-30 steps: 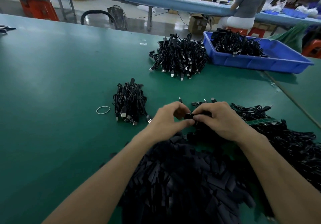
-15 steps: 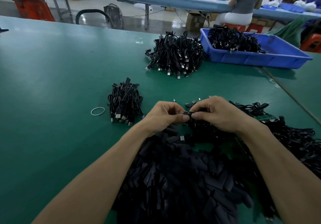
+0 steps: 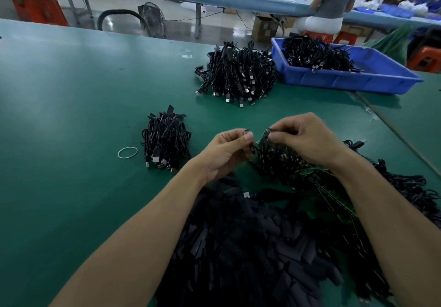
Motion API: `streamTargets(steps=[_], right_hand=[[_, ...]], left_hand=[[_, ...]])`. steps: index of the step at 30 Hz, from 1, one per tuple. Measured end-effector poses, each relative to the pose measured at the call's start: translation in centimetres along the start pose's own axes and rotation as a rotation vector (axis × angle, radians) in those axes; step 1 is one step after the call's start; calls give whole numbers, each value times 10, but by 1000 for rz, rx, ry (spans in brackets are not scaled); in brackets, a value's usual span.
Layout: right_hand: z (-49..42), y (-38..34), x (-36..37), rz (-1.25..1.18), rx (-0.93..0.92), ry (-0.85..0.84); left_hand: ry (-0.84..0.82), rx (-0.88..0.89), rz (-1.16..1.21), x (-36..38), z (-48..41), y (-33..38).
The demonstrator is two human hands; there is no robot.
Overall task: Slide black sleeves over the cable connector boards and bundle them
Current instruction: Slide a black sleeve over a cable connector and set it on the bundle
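Pinching with both, left hand (image 3: 226, 150) is nipping a small black piece (image 3: 247, 131) while right hand (image 3: 307, 139) is clamping a cable bundle (image 3: 276, 163) just beside it, sleeve pile (image 3: 238, 247) lying below.

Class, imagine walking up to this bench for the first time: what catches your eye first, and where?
At the centre, the left hand and right hand each pinch part of a black cable. A heap of black sleeves fills the near edge; a blue tray of cables sits far right.
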State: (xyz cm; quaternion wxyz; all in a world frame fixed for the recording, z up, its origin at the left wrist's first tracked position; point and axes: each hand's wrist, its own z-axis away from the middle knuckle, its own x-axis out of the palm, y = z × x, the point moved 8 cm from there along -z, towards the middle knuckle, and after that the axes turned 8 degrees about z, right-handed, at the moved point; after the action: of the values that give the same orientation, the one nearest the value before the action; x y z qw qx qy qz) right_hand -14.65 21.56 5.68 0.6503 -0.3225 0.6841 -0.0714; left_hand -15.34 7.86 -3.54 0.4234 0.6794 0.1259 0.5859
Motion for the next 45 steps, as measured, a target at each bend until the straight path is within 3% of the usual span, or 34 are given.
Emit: streamTargets(steps=[4, 7, 11, 14, 18, 21, 24, 29, 34, 37, 41, 45], right_hand=[[11, -1, -41, 212, 98, 484], [22, -9, -54, 326, 139, 729], [40, 22, -74, 146, 381, 948], [53, 44, -79, 60, 480, 991], [44, 13, -63, 236, 201, 812], [28, -13, -28, 355, 38, 387], [24, -23, 14, 480, 109, -75], [35, -40, 54, 683, 198, -478], [29, -74, 82, 619, 41, -458], [18, -85, 99, 636, -34, -332], [13, -67, 120, 773, 29, -325], [16, -58, 122, 713, 86, -237]], left_hand=[[158, 241, 54, -2, 5, 30], [203, 453, 62, 5, 21, 58], [236, 677, 190, 6, 49, 103], [308, 785, -4, 4, 71, 132], [306, 870, -309, 12, 92, 149], [290, 890, -624, 21, 103, 153], [275, 834, -857, 23, 109, 148], [223, 685, -951, 9, 109, 131], [217, 613, -962, -1, 106, 119], [245, 590, -952, -7, 105, 115], [300, 560, -939, -16, 109, 115], [357, 517, -907, -22, 110, 112]])
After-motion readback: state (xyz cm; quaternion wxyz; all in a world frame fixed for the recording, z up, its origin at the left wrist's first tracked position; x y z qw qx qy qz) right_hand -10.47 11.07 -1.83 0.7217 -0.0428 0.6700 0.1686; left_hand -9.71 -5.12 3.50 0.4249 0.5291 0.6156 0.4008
